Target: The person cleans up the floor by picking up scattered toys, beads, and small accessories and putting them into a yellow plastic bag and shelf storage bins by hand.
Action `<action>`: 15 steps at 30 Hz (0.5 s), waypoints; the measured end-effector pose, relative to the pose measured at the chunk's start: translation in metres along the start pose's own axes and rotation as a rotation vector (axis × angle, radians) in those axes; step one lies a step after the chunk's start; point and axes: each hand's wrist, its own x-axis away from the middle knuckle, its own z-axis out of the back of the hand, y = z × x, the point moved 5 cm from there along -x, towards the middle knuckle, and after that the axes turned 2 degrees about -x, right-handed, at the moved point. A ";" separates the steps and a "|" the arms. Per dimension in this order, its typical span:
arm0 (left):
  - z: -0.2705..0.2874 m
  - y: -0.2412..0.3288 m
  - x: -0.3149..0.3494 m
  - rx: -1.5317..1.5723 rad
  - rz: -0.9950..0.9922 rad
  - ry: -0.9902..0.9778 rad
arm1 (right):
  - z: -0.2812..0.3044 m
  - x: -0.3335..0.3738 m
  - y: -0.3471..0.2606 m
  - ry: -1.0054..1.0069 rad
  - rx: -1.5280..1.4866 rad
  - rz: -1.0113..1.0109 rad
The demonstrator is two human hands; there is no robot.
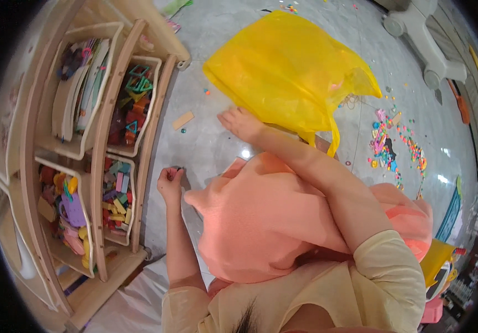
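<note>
My left hand (169,181) is low over the floor beside the shelf, its fingers curled into a pinch; a small dark thing shows at the fingertips, too small to name. My right hand (241,123) reaches across in front of me and rests on the floor, fingers stretched out, by the near edge of a yellow plastic bag (283,66). The bag lies puffed up, its handles toward the right. Between my hands and the shelf are a flat wooden block (183,120) and a small dark bead (183,131). Salmon-pink cloth (266,216) covers my legs.
On the left stands a wooden shelf (101,166) with bins of toys, including a bin of colored blocks (118,191). Scattered colorful beads (386,150) lie on the grey floor at right. A white wheeled base (427,50) stands at the far right.
</note>
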 end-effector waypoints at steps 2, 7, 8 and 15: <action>-0.020 0.050 -0.007 0.179 0.074 -0.061 | -0.013 0.023 -0.011 -0.320 -0.187 -0.073; -0.059 0.176 -0.010 0.644 0.173 -0.265 | -0.006 0.044 0.018 -0.229 -0.816 -0.653; -0.070 0.199 -0.009 0.646 0.137 -0.313 | -0.017 0.055 0.028 -0.297 -1.347 -1.062; -0.072 0.252 0.010 0.475 -0.255 -0.317 | 0.107 0.014 -0.003 0.037 -2.701 -0.858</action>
